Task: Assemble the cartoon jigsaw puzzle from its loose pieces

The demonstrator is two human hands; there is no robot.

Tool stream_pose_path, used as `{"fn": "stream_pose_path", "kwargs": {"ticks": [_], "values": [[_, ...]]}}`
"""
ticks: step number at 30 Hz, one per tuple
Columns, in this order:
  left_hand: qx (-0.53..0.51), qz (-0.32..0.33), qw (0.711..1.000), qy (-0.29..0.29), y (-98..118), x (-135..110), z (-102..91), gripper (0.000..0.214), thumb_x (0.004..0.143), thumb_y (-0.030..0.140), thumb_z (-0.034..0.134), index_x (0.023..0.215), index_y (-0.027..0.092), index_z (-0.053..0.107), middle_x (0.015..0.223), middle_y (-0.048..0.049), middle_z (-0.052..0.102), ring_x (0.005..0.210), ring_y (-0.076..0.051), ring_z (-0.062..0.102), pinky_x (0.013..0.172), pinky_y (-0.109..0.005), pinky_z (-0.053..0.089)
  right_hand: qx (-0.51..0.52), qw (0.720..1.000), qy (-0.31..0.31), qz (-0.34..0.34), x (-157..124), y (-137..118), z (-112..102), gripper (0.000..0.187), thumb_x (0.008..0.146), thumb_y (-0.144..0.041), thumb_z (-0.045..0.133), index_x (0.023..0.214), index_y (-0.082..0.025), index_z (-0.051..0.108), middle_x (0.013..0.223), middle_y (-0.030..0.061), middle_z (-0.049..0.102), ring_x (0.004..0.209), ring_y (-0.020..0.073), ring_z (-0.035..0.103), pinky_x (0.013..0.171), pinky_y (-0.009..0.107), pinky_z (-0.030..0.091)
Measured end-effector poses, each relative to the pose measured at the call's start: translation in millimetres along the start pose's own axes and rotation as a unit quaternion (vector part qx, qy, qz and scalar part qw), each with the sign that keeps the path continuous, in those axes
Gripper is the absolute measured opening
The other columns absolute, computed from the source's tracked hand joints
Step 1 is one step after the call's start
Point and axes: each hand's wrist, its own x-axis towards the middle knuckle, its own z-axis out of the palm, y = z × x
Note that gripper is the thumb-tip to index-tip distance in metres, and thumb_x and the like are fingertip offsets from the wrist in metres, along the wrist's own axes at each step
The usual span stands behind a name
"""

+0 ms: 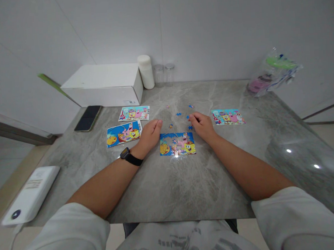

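A partly joined jigsaw puzzle (189, 148) lies in front of me, with a blue border and cartoon figures; grey tabletop shows through its middle. My left hand (150, 133) rests at the puzzle's upper left corner, fingers curled closed; whatever they hold, if anything, is hidden. Beyond the upper right corner, my right hand (202, 125) pinches a small blue puzzle piece (187, 117) at its fingertips. Just below that hand lies another blue piece (190, 128). Other loose pieces are scattered farther off, among them a blue one (178, 114) and a yellowish one (170, 126).
Picture cards lie left, a blue one (124, 134) and a light one (134, 113); a finished-looking puzzle or card (228, 117) lies right. Around them are a phone (88, 118), white box (99, 87), white bottle (146, 72), two glasses (169, 75), a bagged cup (270, 76) and a white device (31, 193).
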Motion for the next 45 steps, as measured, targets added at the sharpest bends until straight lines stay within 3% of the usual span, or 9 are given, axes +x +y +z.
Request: {"fn": "stream_pose_path", "kwargs": {"ticks": [17, 29, 45], "values": [[0.009, 0.006, 0.999, -0.037, 3, -1, -0.4, 0.043, 0.108, 0.043, 0.036, 0.071, 0.022, 0.039, 0.071, -0.0009, 0.052, 0.072, -0.017, 0.051, 0.067, -0.031, 0.039, -0.018, 0.999, -0.016, -0.032, -2, -7, -2, 0.038, 0.1, -0.046, 0.046, 0.084, -0.021, 0.069, 0.076, 0.0038, 0.071, 0.073, 0.0203, 0.064, 0.07, 0.03, 0.043], [0.001, 0.012, 0.999, -0.053, 9, -1, -1.0, 0.041, 0.107, 0.039, 0.04, 0.07, 0.021, 0.039, 0.07, 0.0008, 0.048, 0.07, -0.015, 0.047, 0.068, -0.031, 0.035, -0.015, 0.999, -0.011, -0.043, 0, 2, 3, 0.038, 0.098, -0.046, 0.05, 0.082, -0.019, 0.072, 0.074, 0.0046, 0.072, 0.067, 0.0196, 0.063, 0.065, 0.03, 0.041], [0.0, 0.023, 0.998, -0.067, 4, 0, 2.2, 0.041, 0.102, 0.04, 0.049, 0.066, 0.02, 0.045, 0.067, 0.001, 0.05, 0.067, -0.015, 0.047, 0.064, -0.029, 0.033, -0.039, 0.998, -0.027, -0.049, 0, -4, 2, 0.036, 0.098, -0.043, 0.049, 0.08, -0.02, 0.07, 0.073, 0.0042, 0.07, 0.07, 0.0193, 0.064, 0.068, 0.029, 0.04]]}}
